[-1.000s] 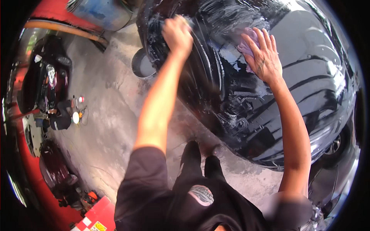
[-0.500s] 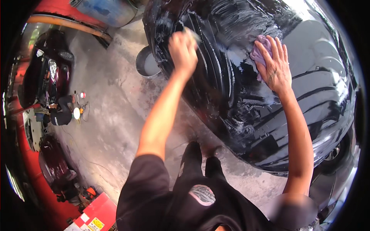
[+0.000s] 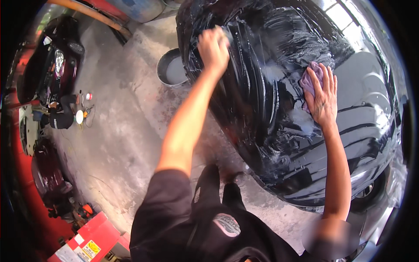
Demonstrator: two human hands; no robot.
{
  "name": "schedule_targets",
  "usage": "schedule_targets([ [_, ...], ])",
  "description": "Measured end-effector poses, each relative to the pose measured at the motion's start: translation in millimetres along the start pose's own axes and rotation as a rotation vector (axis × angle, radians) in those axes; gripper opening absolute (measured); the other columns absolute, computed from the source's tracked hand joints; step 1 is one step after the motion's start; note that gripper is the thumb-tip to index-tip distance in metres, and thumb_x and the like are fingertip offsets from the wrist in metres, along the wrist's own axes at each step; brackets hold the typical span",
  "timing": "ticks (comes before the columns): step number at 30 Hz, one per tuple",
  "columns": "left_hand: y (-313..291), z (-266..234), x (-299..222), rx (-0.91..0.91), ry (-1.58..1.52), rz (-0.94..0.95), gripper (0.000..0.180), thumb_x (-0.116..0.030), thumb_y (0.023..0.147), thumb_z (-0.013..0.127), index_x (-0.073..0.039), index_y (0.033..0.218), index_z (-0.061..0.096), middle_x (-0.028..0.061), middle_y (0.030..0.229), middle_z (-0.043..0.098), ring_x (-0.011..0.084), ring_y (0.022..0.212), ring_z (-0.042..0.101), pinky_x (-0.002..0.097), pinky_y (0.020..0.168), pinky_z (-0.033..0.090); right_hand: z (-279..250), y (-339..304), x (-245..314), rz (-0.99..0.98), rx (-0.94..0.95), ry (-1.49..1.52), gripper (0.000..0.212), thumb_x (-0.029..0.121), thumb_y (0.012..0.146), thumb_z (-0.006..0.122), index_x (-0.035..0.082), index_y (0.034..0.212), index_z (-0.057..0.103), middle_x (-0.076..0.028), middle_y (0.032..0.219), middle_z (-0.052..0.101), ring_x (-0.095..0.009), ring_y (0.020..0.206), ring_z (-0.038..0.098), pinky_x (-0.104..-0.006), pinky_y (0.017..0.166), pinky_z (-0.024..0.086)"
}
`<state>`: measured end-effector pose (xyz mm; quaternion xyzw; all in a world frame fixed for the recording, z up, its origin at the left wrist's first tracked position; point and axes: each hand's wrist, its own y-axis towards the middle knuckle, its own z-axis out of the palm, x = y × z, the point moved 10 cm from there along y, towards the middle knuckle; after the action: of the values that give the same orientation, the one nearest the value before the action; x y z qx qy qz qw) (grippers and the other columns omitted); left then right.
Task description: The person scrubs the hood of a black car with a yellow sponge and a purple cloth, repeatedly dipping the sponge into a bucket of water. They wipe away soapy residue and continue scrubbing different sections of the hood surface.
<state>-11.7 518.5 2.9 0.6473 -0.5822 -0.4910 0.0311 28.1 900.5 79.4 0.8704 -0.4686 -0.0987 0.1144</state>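
A glossy black car panel [image 3: 257, 87], wet and streaked with whitish liquid, curves across the upper right. My left hand [image 3: 214, 50] is closed over its far left part. Between its fingers shows a small pale piece [image 3: 226, 35], blurred and mostly covered, whose kind I cannot make out. Farther right, my right hand [image 3: 324, 98] presses a crumpled purple cloth [image 3: 312, 81] onto the panel. The palm lies on the cloth's right side, and the fingers point away from me.
A dark bucket [image 3: 162, 70] of greyish liquid stands on the concrete floor [image 3: 118, 109] beside the panel's left edge. At far left, a person in dark clothes [image 3: 62, 114] crouches by a dark red car [image 3: 52, 65]. A red box [image 3: 94, 238] sits at lower left.
The view has shifted, so the panel and bucket appear farther right. My left hand has moved a little farther away along the panel. My right hand still presses the purple cloth down.
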Motion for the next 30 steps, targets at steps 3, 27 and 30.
schedule_targets([
  [3,55.8,8.2,37.4,0.029,0.082,-0.107,0.03,-0.013,0.094,0.081,-0.008,0.123,0.078,0.0173,0.123,0.073,0.0431,0.118,0.066,0.0545,0.102,0.053,4.4,4.3,4.7,-0.015,-0.012,0.024,0.073,0.029,0.103,0.072,0.022,0.172,0.051,-0.02,0.179,0.04,-0.049,0.167,0.033,-0.0638,0.139,0.025],
  [27,-41.6,-13.3,29.7,0.052,-0.075,0.086,0.035,-0.008,0.094,0.081,-0.002,0.129,0.078,0.0197,0.127,0.075,0.0434,0.12,0.069,0.0533,0.107,0.054,0.7,-7.2,-11.0,0.003,0.053,-0.029,0.073,0.028,0.1,0.068,0.016,0.17,0.053,-0.025,0.179,0.038,-0.051,0.167,0.032,-0.0636,0.14,0.021],
  [30,99.2,-1.4,107.1,0.016,0.082,-0.049,0.031,-0.017,0.094,0.084,-0.009,0.124,0.08,0.013,0.124,0.078,0.0405,0.117,0.07,0.0535,0.103,0.055,6.2,12.3,8.6,-0.046,0.034,0.028,0.074,0.028,0.1,0.068,0.015,0.171,0.052,-0.025,0.179,0.038,-0.052,0.168,0.032,-0.0634,0.14,0.021],
])
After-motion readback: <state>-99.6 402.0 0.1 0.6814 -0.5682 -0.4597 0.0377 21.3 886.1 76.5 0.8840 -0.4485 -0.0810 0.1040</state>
